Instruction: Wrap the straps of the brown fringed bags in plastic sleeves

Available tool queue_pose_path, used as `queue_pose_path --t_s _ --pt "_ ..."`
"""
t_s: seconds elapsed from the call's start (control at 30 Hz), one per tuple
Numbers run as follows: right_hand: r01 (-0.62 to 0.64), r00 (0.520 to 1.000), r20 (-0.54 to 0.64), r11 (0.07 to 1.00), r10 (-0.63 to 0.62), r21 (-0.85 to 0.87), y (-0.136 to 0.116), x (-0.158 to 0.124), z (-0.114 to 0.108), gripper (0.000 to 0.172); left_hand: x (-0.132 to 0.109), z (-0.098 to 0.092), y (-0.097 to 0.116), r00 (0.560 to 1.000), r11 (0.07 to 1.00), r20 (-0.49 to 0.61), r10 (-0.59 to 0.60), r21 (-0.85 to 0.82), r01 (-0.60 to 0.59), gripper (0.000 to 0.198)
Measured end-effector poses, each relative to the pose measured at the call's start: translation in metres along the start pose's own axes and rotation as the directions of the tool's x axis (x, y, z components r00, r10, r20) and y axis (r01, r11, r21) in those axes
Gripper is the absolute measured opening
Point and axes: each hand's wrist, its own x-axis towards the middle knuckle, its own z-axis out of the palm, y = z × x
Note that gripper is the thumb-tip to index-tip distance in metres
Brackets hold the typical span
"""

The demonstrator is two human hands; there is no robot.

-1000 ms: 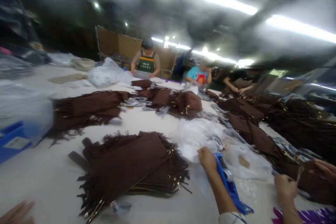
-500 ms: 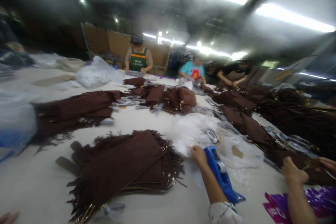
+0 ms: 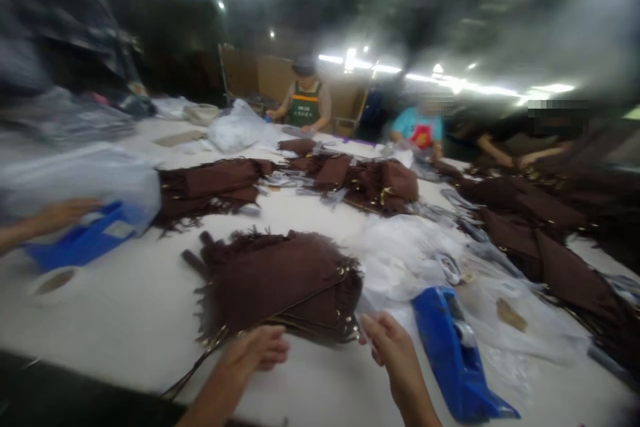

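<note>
Inspected the smooth white surface (image 3: 130,330); seen from a viewpoint swung left since the earlier frames. Found brown bags (image 3: 555,213) heaped along its right edge, soft and fringed. Located the stack (image 3: 280,287) near the middle of the front edge: flat, suede-like, oblong, with ragged fringe, gold-toned trim and rings, and a dark strap (image 3: 197,367) trailing toward that edge. Found white plastic (image 3: 400,247), crumpled and translucent, just beside the stack's right end; touched by the right hand half a second ago, now apart from it. Noted a blue dispenser (image 3: 445,350), hard and angular, near the front right corner. Noted a green apron (image 3: 304,107) beyond the far edge, lettering too blurred to read. Observed a co-worker's hand (image 3: 63,213) at a second dispenser (image 3: 107,233), its pale label illegible. Found the left hand (image 3: 260,347), formerly at the left, now before the stack, half open, fingers loosely curled. Found the right hand (image 3: 387,340) at the stack's right corner, fingers bent to a narrow gap; cannot tell whether pinching anything.
</note>
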Motion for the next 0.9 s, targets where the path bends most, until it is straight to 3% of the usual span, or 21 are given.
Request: queue_pose_path --t_s 0.07,0.13,0.23,0.3,0.37,0.47,0.57,0.63,0.77,0.9 --pt "-0.066 0.989 0.137 0.995 0.056 0.072 0.011 -0.030 0.039 0.039 0.011 0.033 0.003 0.994 0.979 0.082 -0.077 -0.182 0.091 0.071" --pt "-0.071 0.973 0.222 0.997 0.060 0.043 0.024 -0.058 0.073 0.039 0.019 0.054 0.007 0.993 0.963 0.118 -0.002 -0.268 0.034 0.055" --pt "-0.043 0.922 0.386 0.998 0.023 0.043 0.038 -0.086 0.099 0.038 0.017 0.060 0.007 1.000 0.936 0.023 0.003 -0.352 0.006 0.041" --pt "-0.048 0.859 0.511 0.997 0.007 0.066 0.039 -0.088 0.101 0.036 0.007 0.050 0.003 0.997 0.935 -0.077 0.006 -0.353 -0.033 0.036" --pt "-0.034 0.846 0.532 0.995 -0.018 0.089 0.030 -0.080 0.097 0.040 -0.007 0.037 -0.002 0.992 0.959 -0.112 0.060 -0.270 -0.089 0.032" --pt "-0.054 0.868 0.495 0.986 -0.033 0.161 0.009 -0.065 0.099 0.046 -0.032 0.018 -0.008 0.989 0.987 0.019 0.144 -0.078 -0.142 0.027" --pt "-0.246 0.787 0.617 0.927 0.020 0.283 -0.009 -0.063 0.121 0.045 -0.057 0.001 -0.010 0.973 0.972 0.159 0.165 0.143 -0.188 0.029" --pt "-0.381 0.749 0.661 0.849 0.051 0.365 -0.016 -0.068 0.139 0.042 -0.072 -0.010 -0.011 0.971 0.938 0.174 0.167 0.275 -0.211 0.030" --pt "-0.453 0.767 0.640 0.745 0.046 0.490 -0.019 -0.080 0.165 0.055 -0.094 -0.035 -0.017 0.984 0.904 0.089 0.157 0.388 -0.179 0.030" --pt "-0.410 0.798 0.599 0.788 0.066 0.459 -0.011 -0.085 0.182 0.058 -0.108 -0.059 -0.034 0.999 0.970 0.037 -0.002 0.241 -0.007 0.029"
